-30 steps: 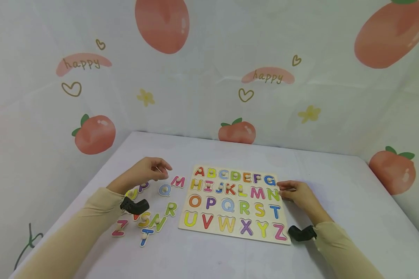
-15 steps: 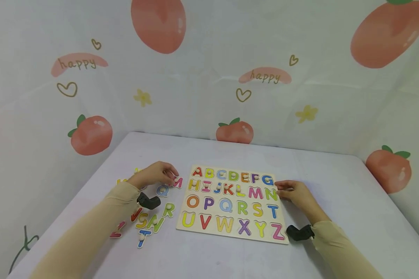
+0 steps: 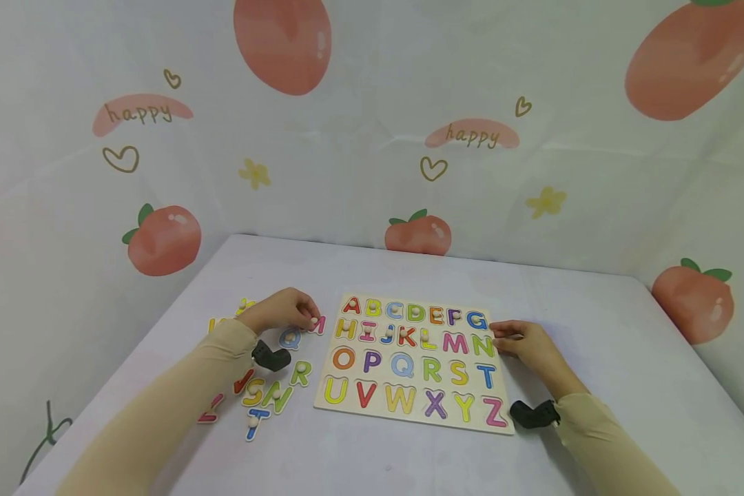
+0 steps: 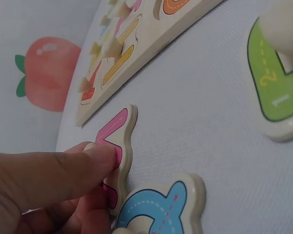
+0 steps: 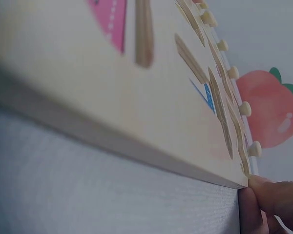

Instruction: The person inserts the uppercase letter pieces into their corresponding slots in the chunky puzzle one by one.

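My left hand (image 3: 285, 309) pinches the pink wooden letter M (image 4: 116, 131) with thumb and forefinger. The M lies on the cloth left of the puzzle board (image 3: 322, 398), next to the light-blue letter Q (image 3: 291, 337); its knob is mostly hidden by the fingers. My right hand (image 3: 527, 344) grips the board's right edge near the N slot. In the right wrist view the thumb and fingers (image 5: 278, 197) are at the board's edge. Knobbed letters A to L fill the board's upper slots; the slots from M to Z hold no pieces.
Left of the board lie loose letters: a green R (image 3: 300, 373), a green N (image 3: 277, 397), a yellow S (image 3: 253, 392), a blue T (image 3: 255, 423), a red V (image 3: 243, 381) and a pink Z (image 3: 210, 409). The left forearm covers others. A fruit-print backdrop (image 3: 347, 172) stands behind.
My left hand has moved right and down from above the letters to the pink M and taken hold of it. The right hand has stayed at the board's edge.
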A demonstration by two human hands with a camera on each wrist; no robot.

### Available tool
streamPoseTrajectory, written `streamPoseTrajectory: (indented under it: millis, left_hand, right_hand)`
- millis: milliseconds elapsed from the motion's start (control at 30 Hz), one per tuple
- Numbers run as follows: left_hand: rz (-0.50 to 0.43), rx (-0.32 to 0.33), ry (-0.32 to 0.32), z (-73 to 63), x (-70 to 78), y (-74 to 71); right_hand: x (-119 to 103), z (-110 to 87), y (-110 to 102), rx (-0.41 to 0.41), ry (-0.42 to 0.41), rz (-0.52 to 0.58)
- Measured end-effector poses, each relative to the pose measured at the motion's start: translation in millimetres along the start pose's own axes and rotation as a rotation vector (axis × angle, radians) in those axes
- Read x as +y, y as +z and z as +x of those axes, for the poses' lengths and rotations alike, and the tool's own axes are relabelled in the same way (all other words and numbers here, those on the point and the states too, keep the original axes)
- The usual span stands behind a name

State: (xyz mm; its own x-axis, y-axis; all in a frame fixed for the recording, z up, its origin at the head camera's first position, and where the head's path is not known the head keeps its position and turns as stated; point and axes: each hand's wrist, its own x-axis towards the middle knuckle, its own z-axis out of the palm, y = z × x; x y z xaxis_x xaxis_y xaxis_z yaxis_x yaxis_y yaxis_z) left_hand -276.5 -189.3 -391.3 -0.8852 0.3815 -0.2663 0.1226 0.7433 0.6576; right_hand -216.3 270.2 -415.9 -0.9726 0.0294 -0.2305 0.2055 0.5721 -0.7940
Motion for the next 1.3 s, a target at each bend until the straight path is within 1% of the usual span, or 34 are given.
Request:
streamPoseTrajectory:
  millis: [167,267,367,433,500,600,800,967,1033,1167,1300]
  left_hand:
    - [-0.006,0.004,-0.003,1.4,-0.3,-0.9]
    - [-0.024,0.015,0.012,-1.5,6.7,-4.4]
    - [-0.066,0.040,0.016,-4.2,19.9,-8.3]
    - [-0.094,0.057,0.013,-5.3,31.7,-9.6]
    - [-0.119,0.067,0.018,-5.2,44.7,-8.7]
    - [-0.144,0.067,0.041,-3.4,65.5,-3.6]
    - [-0.173,0.042,0.082,4.4,110.1,15.7]
    - [-0.203,0.001,0.134,14.3,142.3,38.1]
    - [-0.217,-0.020,0.151,19.1,152.6,49.7]
    - [-0.221,-0.044,0.163,28.6,169.4,75.0]
    - [-0.220,-0.045,0.145,38.9,180.6,99.1]
  right_hand:
    - [1,0.8,-1,-0.016,-0.027,0.021]
    - [0,0.3,-1,-0.018,-0.030,0.015]
    - [0,0.3,-2,-0.020,-0.024,0.016]
    - [-1,0.5,-3,-0.022,-0.029,0.015]
    - [-1,0.9,-3,-0.021,-0.023,0.018]
    - [0,1.8,-2,-0.021,-0.020,0.016]
    - [3,3.1,0,-0.021,-0.013,0.015]
    - [4,3.2,0,-0.010,-0.013,0.014]
    - [3,3.3,0,-0.009,-0.010,0.013]
    - [2,3.0,0,-0.009,-0.003,0.010]
    - [2,1.9,-1,-0.010,0.004,-0.001]
